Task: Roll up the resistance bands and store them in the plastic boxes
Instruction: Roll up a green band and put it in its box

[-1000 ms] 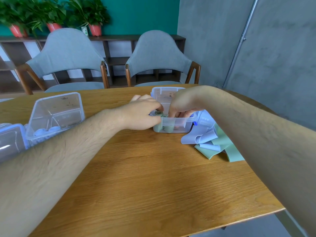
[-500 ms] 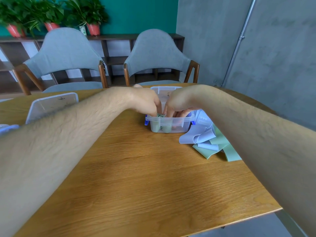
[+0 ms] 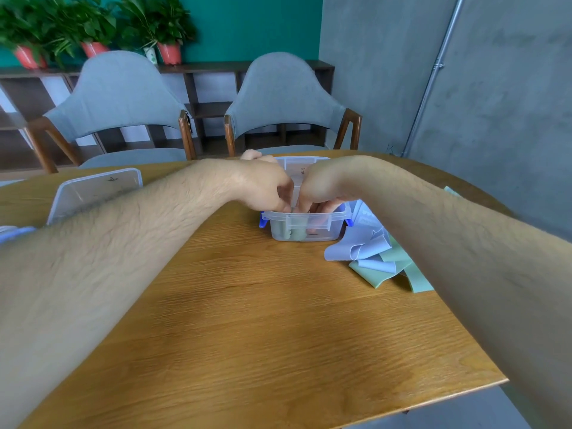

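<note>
Two or so rolled green bands (image 3: pixel 292 235) show dimly through the near wall of the clear plastic box (image 3: pixel 328 230), which sits mid-worktop towards the far edge. They seem to stand on end, long axis up, in the box's left half, though the frosted wall blurs them. Both grips come down on the box from above. The left grip (image 3: pixel 263 188) and right grip (image 3: pixel 318 187) meet knuckle to knuckle over the opening, fingers curled downward with their tips below the rim. The rolls therefore lie straight beneath the fingertips, slightly nearer the left grip. Whether either grip pinches a roll or only presses on one is hidden by the knuckles and the wall, so I cannot tell.

By my judgement the step in hand is seating a roll among the others, a downward push rather than a reach.

The box is thin, translucent and rigid, with a lipped rim and blue latches (image 3: pixel 262 222) at both ends. Just right of it, touching or nearly so, lies a loose pile of unrolled bands (image 3: pixel 368 255), lavender and pale green: flat, matte, rubbery strips that fold limply over one another. That pile is nearer the right grip. A second clear plastic piece (image 3: pixel 93 188), box or lid, lies far left behind the left forearm. The worktop (image 3: pixel 247 320) is warm, grained wood.
</note>
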`<move>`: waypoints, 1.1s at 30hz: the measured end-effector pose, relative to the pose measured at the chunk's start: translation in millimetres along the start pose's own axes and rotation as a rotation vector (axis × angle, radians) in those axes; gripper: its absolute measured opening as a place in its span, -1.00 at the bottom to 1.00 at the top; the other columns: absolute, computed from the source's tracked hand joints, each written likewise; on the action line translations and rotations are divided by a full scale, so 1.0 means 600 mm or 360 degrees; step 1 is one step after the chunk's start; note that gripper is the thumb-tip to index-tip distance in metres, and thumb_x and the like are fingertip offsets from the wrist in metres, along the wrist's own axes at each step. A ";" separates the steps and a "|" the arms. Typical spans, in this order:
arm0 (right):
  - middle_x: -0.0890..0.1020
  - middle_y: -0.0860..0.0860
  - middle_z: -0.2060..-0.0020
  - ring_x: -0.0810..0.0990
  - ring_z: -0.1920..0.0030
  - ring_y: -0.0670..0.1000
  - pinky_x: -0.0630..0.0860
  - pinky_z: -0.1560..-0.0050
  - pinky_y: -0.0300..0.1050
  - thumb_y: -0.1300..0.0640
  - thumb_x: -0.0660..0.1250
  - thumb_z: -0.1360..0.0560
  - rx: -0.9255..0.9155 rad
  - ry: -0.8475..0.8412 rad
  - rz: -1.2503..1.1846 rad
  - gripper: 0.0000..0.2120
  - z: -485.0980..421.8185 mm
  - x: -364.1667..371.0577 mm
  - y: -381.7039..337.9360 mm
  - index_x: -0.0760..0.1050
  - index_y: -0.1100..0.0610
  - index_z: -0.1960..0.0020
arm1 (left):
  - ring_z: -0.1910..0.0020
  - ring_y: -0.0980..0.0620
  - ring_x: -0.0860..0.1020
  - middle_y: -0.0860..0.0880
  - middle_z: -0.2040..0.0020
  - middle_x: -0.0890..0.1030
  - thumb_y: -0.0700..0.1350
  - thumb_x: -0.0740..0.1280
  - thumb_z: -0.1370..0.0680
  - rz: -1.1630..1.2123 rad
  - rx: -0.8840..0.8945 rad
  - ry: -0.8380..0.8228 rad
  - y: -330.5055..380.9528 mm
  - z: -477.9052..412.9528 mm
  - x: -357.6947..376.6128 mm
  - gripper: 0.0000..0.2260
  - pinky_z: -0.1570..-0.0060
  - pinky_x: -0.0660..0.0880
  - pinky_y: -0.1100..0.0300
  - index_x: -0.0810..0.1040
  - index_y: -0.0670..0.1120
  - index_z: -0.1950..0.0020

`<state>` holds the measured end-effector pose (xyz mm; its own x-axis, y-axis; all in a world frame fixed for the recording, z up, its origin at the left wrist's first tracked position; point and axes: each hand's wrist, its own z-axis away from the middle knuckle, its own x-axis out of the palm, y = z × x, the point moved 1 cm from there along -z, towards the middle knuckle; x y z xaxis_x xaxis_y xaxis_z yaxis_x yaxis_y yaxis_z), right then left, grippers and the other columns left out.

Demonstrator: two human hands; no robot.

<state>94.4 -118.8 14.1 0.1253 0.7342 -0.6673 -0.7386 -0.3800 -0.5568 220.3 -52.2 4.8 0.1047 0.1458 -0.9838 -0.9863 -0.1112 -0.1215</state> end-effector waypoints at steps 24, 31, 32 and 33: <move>0.55 0.03 -0.17 0.56 0.00 -0.06 0.60 0.13 -0.27 0.42 0.24 -0.57 -0.0077 -0.0023 0.0248 -0.61 -0.004 0.001 -0.004 0.53 0.15 -0.34 | 0.14 0.11 0.42 0.04 0.08 0.40 0.02 0.06 -0.72 0.0944 -0.0226 0.0463 0.021 0.050 0.071 -0.65 0.05 0.30 0.23 0.43 0.01 0.21; 0.48 0.09 -0.35 0.48 -0.17 0.04 0.56 0.08 -0.18 0.38 0.23 -0.59 0.0000 -0.0110 0.0096 -0.56 0.002 0.011 -0.006 0.37 0.19 -0.45 | 0.24 0.15 0.41 0.10 0.15 0.37 0.07 0.06 -0.72 0.1105 -0.0298 0.0356 0.031 0.059 0.060 -0.71 0.34 0.25 0.35 0.41 0.08 0.15; 0.47 0.08 -0.37 0.48 -0.20 0.04 0.56 0.04 -0.17 0.39 0.22 -0.59 0.0001 -0.0116 0.0096 -0.56 0.001 0.011 -0.007 0.38 0.19 -0.45 | 0.25 0.15 0.41 0.11 0.16 0.38 0.07 0.06 -0.72 0.1114 -0.0299 0.0358 0.031 0.060 0.059 -0.72 0.36 0.27 0.37 0.44 0.06 0.10; 0.47 0.07 -0.38 0.48 -0.25 0.05 0.56 0.00 -0.15 0.40 0.21 -0.59 0.0003 -0.0120 0.0098 -0.56 0.001 0.011 -0.008 0.38 0.19 -0.45 | 0.26 0.16 0.41 0.11 0.18 0.39 0.08 0.06 -0.72 0.1139 -0.0311 0.0362 0.030 0.060 0.060 -0.74 0.38 0.30 0.39 0.45 0.01 0.03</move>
<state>98.3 -112.0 12.6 0.0294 0.7498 -0.6610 -0.7447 -0.4247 -0.5148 202.0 -13.5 -28.2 -0.5049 -0.2301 -0.8320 -0.7857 -0.2766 0.5533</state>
